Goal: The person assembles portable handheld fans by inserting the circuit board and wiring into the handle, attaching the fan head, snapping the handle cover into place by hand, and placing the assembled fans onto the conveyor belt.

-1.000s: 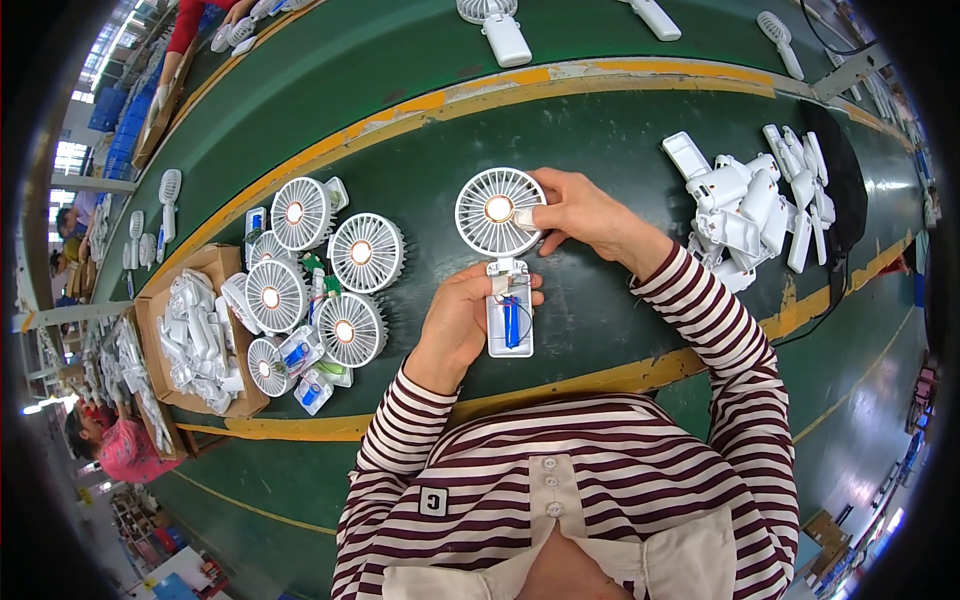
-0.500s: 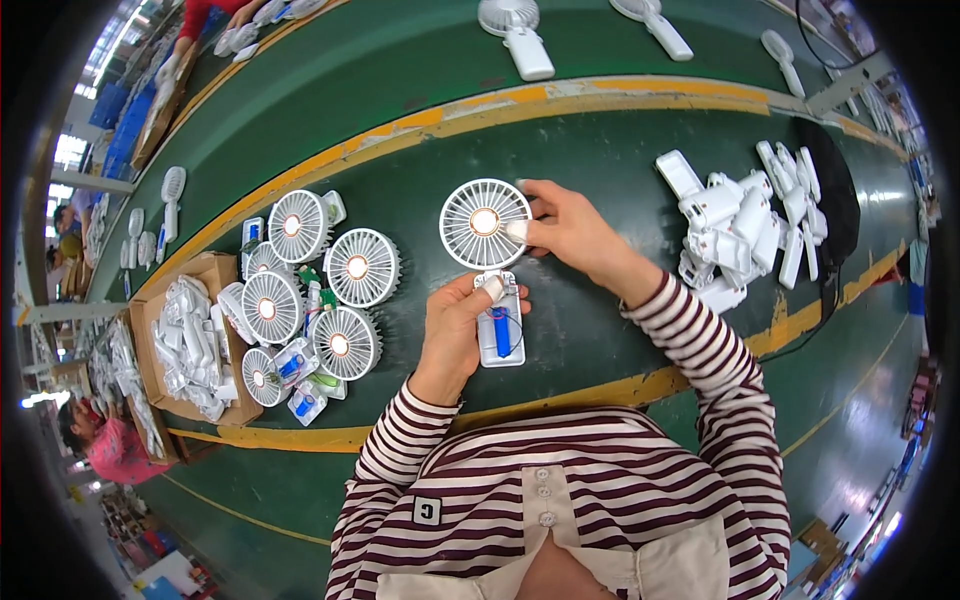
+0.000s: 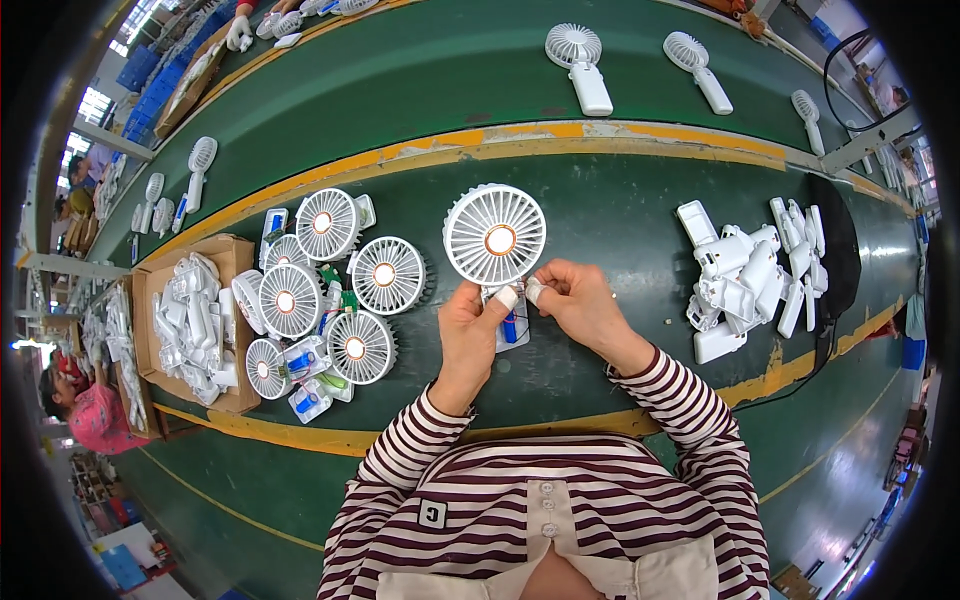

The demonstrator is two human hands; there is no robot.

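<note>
A white handheld fan (image 3: pixel 480 258) with a round grille and copper-ringed hub lies in front of me. Below its head, the handle half (image 3: pixel 514 337) is uncovered and shows a blue battery and thin wires. My left hand (image 3: pixel 468 335) is closed on the fan's neck from the left, thumb on top. From the right, my right hand (image 3: pixel 582 308) pinches at the same neck, its thumb close to the left one. Both thumbs have white coverings. The fingers hide the joint between head and handle.
On the left lie several fan heads (image 3: pixel 388 275) with open handles, beside a cardboard box (image 3: pixel 243 256) of white parts. White handle shells (image 3: pixel 735 255) are piled at right, near a black object (image 3: pixel 838 235). Finished-looking fans (image 3: pixel 590 88) lie on the green belt beyond the yellow edge.
My right hand has moved from the fan head's right rim down to the neck beside my left thumb. The two hands now cover more of the handle's top. The view has shifted slightly.
</note>
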